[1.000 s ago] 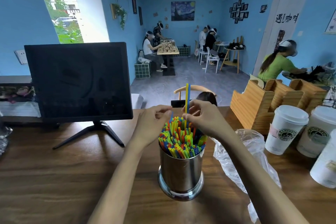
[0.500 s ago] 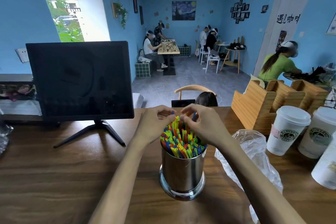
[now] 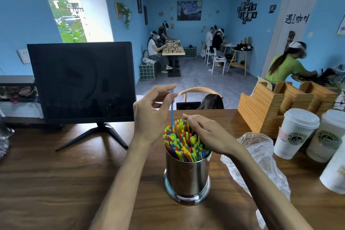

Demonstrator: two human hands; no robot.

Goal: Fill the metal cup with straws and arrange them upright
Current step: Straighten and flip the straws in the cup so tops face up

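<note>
The metal cup [image 3: 187, 177] stands on the wooden worktop [image 3: 56, 183], full of colourful straws [image 3: 183, 141] that lean a little. The left hand [image 3: 152, 113] pinches one blue straw [image 3: 172, 107] and holds it upright above the bunch. The right hand [image 3: 207, 133] rests on the straw tops with curled fingers; whether it grips any, I cannot tell.

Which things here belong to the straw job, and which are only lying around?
Belong to the job:
- metal cup
- straws in it
- blue straw, pinched by the left hand
- right hand, touching the straws

Just lying about:
- monitor
- plastic bag
- paper cups
- wooden holder
</note>
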